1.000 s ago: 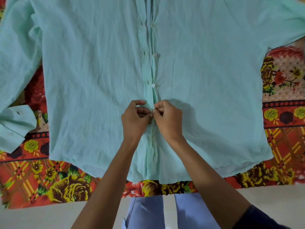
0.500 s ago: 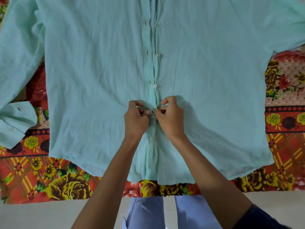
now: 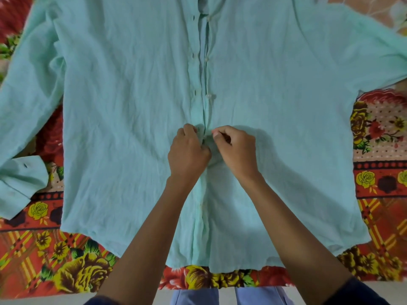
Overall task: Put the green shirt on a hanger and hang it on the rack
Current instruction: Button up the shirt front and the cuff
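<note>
Both grips, left hand (image 3: 188, 150) and right hand (image 3: 236, 149), pinch the green shirt (image 3: 132, 106) placket mid-front; no hanger or rack visible, hanging remains.

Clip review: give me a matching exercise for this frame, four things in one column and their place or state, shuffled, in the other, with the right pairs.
Things:
1. green shirt
2. left hand
3. sleeve cuff
4. floral bedspread

Place or state:
A. folded at the picture's left edge
B. red and yellow, under everything
C. spread flat, front up
D. pinching the placket beside the right hand

Pairs: 1-C, 2-D, 3-A, 4-B
</note>
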